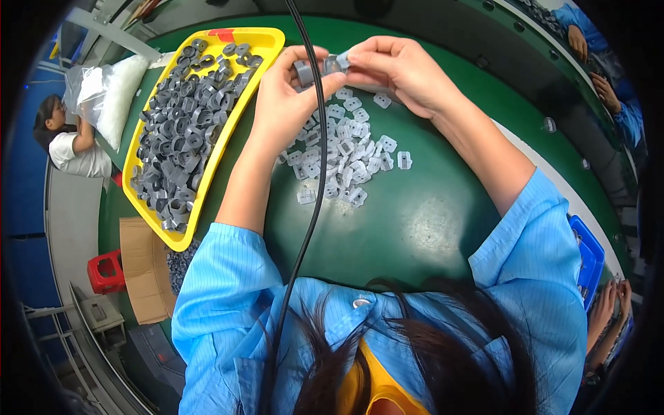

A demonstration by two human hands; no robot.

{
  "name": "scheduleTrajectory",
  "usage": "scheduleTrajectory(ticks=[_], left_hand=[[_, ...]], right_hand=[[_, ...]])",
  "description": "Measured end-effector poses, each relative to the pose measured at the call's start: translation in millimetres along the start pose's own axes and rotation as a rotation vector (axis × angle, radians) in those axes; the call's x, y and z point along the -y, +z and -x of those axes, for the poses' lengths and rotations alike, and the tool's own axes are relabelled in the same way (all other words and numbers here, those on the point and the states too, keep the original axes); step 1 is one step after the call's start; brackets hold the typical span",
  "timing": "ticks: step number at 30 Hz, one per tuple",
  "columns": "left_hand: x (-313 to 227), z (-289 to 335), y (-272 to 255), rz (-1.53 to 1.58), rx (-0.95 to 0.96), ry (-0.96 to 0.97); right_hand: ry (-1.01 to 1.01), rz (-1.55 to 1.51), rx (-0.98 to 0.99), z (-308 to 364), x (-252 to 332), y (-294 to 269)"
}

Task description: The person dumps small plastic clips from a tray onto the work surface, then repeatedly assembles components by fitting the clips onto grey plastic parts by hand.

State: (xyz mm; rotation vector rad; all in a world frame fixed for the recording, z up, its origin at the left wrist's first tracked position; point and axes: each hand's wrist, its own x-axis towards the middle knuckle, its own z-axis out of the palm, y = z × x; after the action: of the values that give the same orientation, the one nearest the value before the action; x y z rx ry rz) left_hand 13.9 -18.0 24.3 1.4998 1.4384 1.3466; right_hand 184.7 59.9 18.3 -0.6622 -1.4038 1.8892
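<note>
My left hand (280, 97) is closed around a dark grey plastic ring-shaped part (303, 72). Beside it, the fingertips of my right hand (413, 75) pinch a small pale translucent piece (342, 61) against or very near the grey part; the exact contact is too small to make out. Just below both hands lies a loose pile of translucent plastic pieces (346, 149) on the green table (443, 187). Left of my left forearm, a yellow tray (181, 242) holds many dark grey ring-shaped parts (181, 128).
A black cable (323, 159) crosses the view in front of my left hand. Left stand a cardboard box (144, 273), a red stool (106, 271) and a bulging plastic bag (123, 97) beside another person. At the right are a blue tray (588, 256) and co-workers' hands (604, 315).
</note>
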Motion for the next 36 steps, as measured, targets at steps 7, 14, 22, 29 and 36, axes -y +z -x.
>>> scheduleTrajectory(ticks=[7, 14, 22, 29, 36], left_hand=[[10.4, -2.0, 14.9, -0.27, -0.142, 0.145], [9.9, 0.5, 19.1, -0.167, -0.156, 0.265], [4.1, 8.0, 23.2, -0.215, -0.152, 0.262], [-0.1, 8.3, 28.0, -0.354, -0.158, 0.393], [3.7, 5.4, 20.9, -0.494, -0.187, 0.613]], right_hand=[[-0.169, 0.224, -0.115, 5.8, 2.4, 5.6], [-0.595, 1.014, -0.217, 12.1, 14.4, 10.3], [-0.302, 0.834, -0.167, 9.6, 15.8, 7.6], [-0.062, 0.204, 0.006, 4.0, 8.0, -5.7], [0.049, 0.252, 0.151, 6.5, 13.6, -0.7]])
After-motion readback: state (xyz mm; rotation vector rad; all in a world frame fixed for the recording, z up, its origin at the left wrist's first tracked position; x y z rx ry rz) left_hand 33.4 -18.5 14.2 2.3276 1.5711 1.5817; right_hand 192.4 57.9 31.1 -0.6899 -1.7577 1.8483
